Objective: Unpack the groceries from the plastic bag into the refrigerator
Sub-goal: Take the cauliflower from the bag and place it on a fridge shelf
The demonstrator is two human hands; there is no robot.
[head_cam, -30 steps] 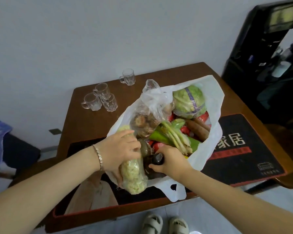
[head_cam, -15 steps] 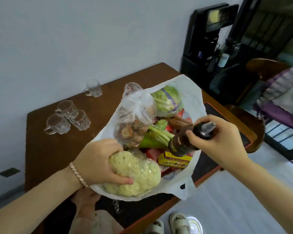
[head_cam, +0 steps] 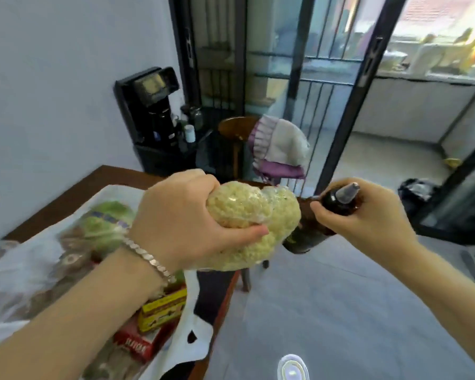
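My left hand (head_cam: 181, 220) is wrapped tight around the cauliflower (head_cam: 261, 215), which is in clear wrap. My right hand (head_cam: 368, 220) is curled around the neck of a dark bottle (head_cam: 332, 200), with its gray cap poking out above my fingers. The two things are very close, and the bottle's bottom end is just behind the cauliflower.

I think the job has only just begun. These two foods are out of the plastic bag (head_cam: 39, 270), but they are not put away yet. I cannot see the refrigerator anywhere, so I have to carry them to it.

A lot is left. Below my left wrist the bag is wide open and full. I can see a green cabbage (head_cam: 107, 220), a yellow box (head_cam: 162, 311) and a red box (head_cam: 135, 344), plus blurry things I cannot name.

The bag sits on a brown wooden table (head_cam: 66, 196) under my left arm. Under my right arm is a pale gray floor (head_cam: 340, 311). Past my hands are a black machine (head_cam: 148, 105), a wooden chair (head_cam: 236, 130) with a cloth (head_cam: 280, 149) over it, and tall glass doors with bars.
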